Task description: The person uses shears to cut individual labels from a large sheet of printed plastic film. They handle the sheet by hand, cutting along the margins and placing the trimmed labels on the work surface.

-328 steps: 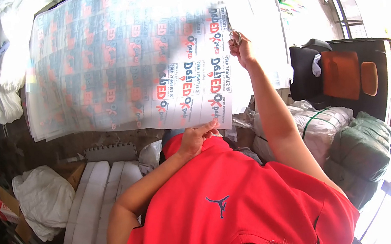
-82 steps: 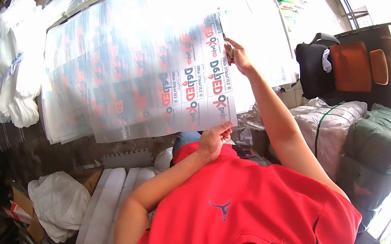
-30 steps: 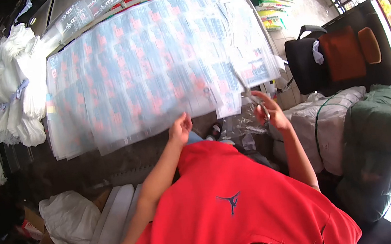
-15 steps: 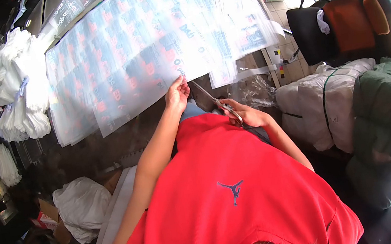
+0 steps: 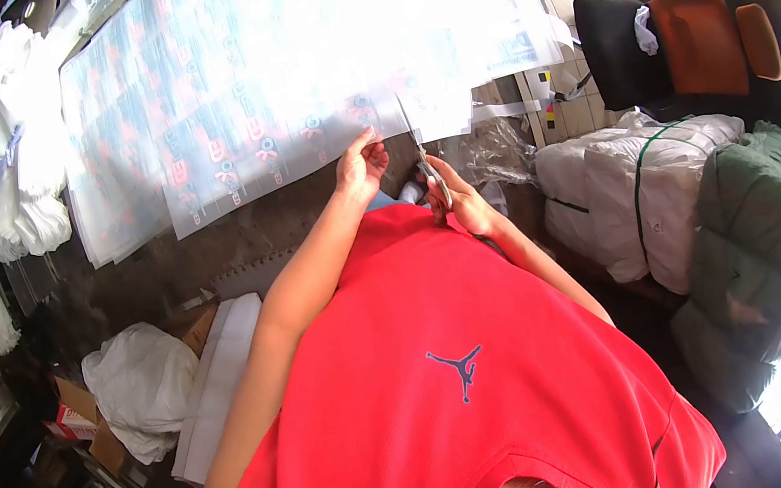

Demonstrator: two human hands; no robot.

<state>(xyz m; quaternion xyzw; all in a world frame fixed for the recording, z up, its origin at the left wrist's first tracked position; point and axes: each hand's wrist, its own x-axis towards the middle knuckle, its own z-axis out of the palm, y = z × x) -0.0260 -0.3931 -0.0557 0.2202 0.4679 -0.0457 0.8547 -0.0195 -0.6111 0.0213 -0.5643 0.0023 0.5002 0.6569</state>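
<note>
A large translucent plastic sheet [image 5: 238,171] with red and blue printing lies over other printed sheets on the work table. At its near edge my left hand [image 5: 362,167] is closed, thumb and fingertips pinching the plastic. Just to the right, my right hand [image 5: 461,203] is wrapped around the handles of metal scissors [image 5: 428,163]. Their blades point away from me, up at the near edge of the sheets, close to the right end of the top one. Glare hides exactly where the tip meets the plastic.
Bundled white bags [image 5: 8,150] hang at the left. A white sack [image 5: 144,387] sits near cardboard boxes at lower left. On the right are a strapped white bale [image 5: 611,201], a dark green bale [image 5: 769,208] and a black and orange chair [image 5: 699,46]. Crumpled clear plastic [image 5: 498,152] lies beside the table.
My right hand has moved up and left, swinging the scissors from a slant to nearly straight ahead at the sheet's edge. My left hand keeps its pinch. The view has shifted slightly.
</note>
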